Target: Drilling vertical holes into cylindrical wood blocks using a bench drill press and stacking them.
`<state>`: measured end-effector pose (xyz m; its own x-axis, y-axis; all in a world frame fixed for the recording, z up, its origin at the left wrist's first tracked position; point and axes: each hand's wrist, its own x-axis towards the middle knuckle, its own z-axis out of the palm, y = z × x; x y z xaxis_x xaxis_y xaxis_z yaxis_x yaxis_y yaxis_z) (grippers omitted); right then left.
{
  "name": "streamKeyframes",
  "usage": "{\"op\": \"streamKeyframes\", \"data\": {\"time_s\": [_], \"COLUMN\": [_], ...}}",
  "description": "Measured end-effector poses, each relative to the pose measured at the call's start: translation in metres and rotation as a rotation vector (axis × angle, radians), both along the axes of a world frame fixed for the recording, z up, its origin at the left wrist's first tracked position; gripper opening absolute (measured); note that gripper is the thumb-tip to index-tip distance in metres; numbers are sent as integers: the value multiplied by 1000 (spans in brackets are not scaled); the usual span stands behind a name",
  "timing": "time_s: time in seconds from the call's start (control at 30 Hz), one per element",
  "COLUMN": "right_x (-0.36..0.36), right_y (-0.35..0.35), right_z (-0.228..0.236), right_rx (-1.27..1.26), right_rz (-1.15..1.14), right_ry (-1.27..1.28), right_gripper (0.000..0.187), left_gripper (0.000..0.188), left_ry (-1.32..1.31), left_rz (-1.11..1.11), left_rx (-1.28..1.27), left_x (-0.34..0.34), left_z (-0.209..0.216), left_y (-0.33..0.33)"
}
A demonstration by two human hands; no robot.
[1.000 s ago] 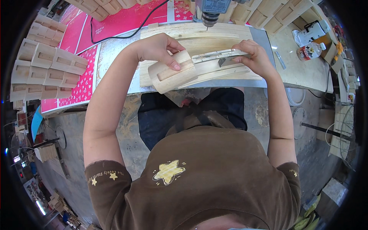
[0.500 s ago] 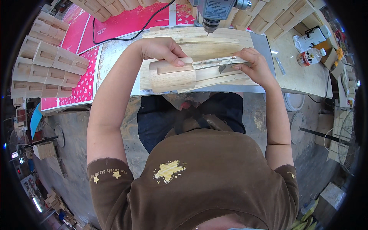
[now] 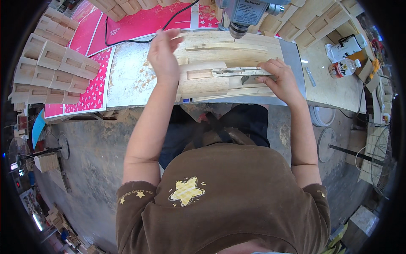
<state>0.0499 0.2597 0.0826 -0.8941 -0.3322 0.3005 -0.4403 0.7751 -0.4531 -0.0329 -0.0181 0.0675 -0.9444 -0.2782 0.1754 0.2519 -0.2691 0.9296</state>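
My left hand is raised above the left end of a pale wooden block, apart from it, with loosely bent fingers and nothing seen in them. The block lies on a wooden board and has a rectangular recess in its upper face. My right hand grips a narrow, light-coloured strip tool with a small grey metal plate under it. That tool's left end lies over the right part of the recess. Beyond my hands hangs a bench drill, its bit pointing down above the board.
Stacks of recessed wooden blocks stand at the left, with more blocks at the back right. A black cable crosses the pink sheet. To the right are a plastic bottle and a pale marker-like stick.
My left hand has let go of the block and lifted away to the left. The block and my right hand's tool now overlap, the tool's end over the recess.
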Motion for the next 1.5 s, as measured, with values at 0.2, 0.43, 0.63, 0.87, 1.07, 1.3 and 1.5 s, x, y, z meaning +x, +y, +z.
{"op": "streamKeyframes", "data": {"time_s": [0.2, 0.43, 0.63, 0.87, 1.07, 1.3, 1.5], "right_x": [3, 12, -7, -53, -52, -56, -94], "right_y": [-27, -21, 3, -7, -20, -2, -7], "right_z": [-3, -7, -9, -14, -12, -8, 131], "right_rx": [-13, -16, 44, -10, -1, -619, -701], "right_rz": [-23, -97, -236, -162, -185, -153, -303], "right_ry": [87, 94, 110, 162, 176, 170, 561], "right_gripper": [31, 34, 34, 36, 36, 44, 26], "left_gripper": [31, 27, 52, 82, 75, 60, 58], "left_ry": [-189, 65, 284, 111, 276, 188, 234], "left_rz": [229, 27, -164, -84, -7, -13, -76], "left_rx": [207, -210, -722, -1013, -1055, -1150, -1165], "left_x": [5, 59, 89, 45, 29, 27, 25], "left_z": [-23, -46, -55, -56, -76, -73, -72], "left_y": [19, 11, 23, 17, 15, 11, 6]}}
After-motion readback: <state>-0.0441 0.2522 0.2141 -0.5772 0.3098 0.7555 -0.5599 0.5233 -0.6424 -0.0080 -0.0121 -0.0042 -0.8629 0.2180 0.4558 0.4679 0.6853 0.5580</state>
